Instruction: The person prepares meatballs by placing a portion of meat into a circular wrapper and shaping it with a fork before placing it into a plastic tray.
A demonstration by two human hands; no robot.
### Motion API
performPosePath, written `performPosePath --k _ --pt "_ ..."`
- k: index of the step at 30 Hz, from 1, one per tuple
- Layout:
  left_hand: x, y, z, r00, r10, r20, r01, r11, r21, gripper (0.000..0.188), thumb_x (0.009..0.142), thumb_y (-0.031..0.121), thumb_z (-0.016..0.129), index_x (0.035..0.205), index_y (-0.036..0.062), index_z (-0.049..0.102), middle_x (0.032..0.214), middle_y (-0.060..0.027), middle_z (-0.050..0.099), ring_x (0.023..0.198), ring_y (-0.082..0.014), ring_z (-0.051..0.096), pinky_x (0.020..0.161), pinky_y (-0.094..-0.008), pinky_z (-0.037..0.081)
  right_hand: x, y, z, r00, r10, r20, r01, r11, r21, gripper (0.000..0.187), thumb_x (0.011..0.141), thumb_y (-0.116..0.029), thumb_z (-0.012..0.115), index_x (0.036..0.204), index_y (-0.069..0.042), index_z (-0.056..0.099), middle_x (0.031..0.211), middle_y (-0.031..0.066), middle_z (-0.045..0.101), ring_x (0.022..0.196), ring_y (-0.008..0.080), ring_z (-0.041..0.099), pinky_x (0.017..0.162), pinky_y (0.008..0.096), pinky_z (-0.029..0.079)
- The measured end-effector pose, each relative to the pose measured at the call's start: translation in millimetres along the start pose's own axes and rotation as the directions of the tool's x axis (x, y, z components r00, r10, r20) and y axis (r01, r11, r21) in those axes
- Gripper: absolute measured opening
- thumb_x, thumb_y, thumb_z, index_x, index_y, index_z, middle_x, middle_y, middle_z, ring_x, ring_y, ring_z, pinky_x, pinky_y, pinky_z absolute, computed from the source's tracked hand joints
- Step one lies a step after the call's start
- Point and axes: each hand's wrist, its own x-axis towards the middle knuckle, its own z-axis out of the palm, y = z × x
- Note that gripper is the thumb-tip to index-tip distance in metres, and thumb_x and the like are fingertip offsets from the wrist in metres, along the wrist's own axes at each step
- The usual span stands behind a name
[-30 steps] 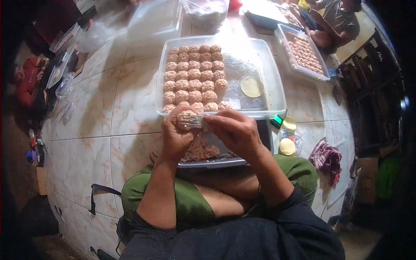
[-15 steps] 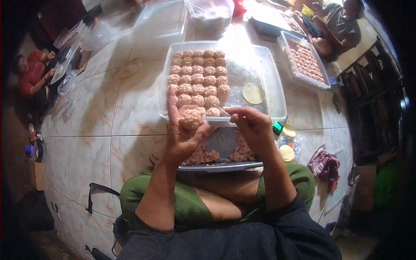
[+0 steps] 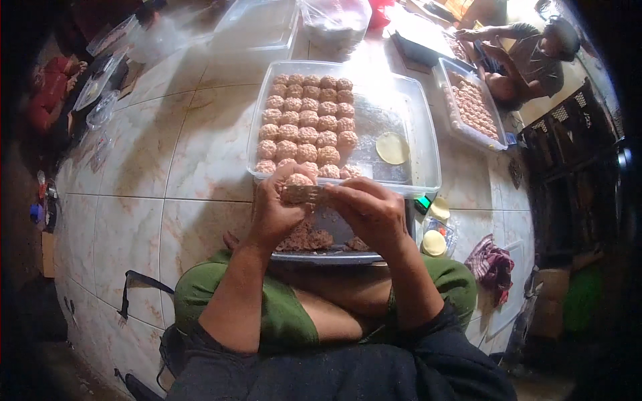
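My left hand (image 3: 277, 207) is closed around a meat dumpling (image 3: 298, 179), its rough pink filling showing at the top. In my right hand (image 3: 371, 206) is a small flat metal tool (image 3: 302, 194), which lies against the near side of the dumpling; its exact kind is unclear. Both hands are over a dark tub of minced meat (image 3: 304, 239) in front of my crossed legs. Just beyond, a clear plastic tray (image 3: 431, 134) holds rows of similar dumplings (image 3: 307, 119) on its left side. A round pale wrapper (image 3: 392, 148) lies in the tray's right part.
More round wrappers (image 3: 434, 243) lie right of the tub, near a checked cloth (image 3: 491, 264). Another filled tray (image 3: 491, 137) stands at the far right, beside a seated person (image 3: 535, 60). A second person (image 3: 50, 93) sits far left. A translucent container (image 3: 254, 30) stands at the back.
The metal tool has moved left from above the tray's near edge to the dumpling. My left fingers have closed around the dumpling. One more dumpling shows in the tray's near row.
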Motion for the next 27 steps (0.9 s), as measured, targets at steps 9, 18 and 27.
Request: performPosePath --k 9,18,27 --pt "0.6 -11.5 -7.1 0.994 0.089 0.057 -0.097 0.982 0.161 0.034 0.072 0.004 0.076 0.099 0.0028 0.056 0.090 -0.0054 0.058 0.082 -0.0129 0.057 0.072 -0.0281 0.048 0.5 9.0 -10.7 0.984 0.109 0.142 -0.136 0.971 0.198 0.018 0.081 0.002 0.064 0.099 0.000 0.068 0.086 0.0118 0.066 0.073 0.0166 0.063 0.062 0.0263 0.050" --pt "2.9 -0.6 8.2 0.963 0.214 -0.161 -0.227 0.971 -0.072 0.103 0.073 0.008 0.078 0.148 0.0081 0.006 0.107 -0.0101 0.055 0.085 -0.0160 0.058 0.074 -0.0282 0.049 -4.3 8.4 -5.2 0.844 0.533 0.061 -0.523 0.791 0.318 0.017 0.088 -0.002 0.060 0.103 -0.001 0.068 0.092 0.0082 0.067 0.083 0.0112 0.060 0.074 0.0242 0.047" --pt "2.6 2.4 -5.1 0.973 0.222 -0.067 -0.191 0.931 0.311 0.029 0.073 0.008 0.075 0.098 0.0024 0.061 0.085 -0.0076 0.061 0.084 -0.0152 0.059 0.077 -0.0289 0.048 -4.1 -2.0 -1.1 0.895 0.443 0.062 -0.431 0.818 0.381 0.022 0.086 -0.001 0.062 0.107 -0.001 0.066 0.093 0.0090 0.067 0.083 0.0124 0.062 0.073 0.0255 0.049"
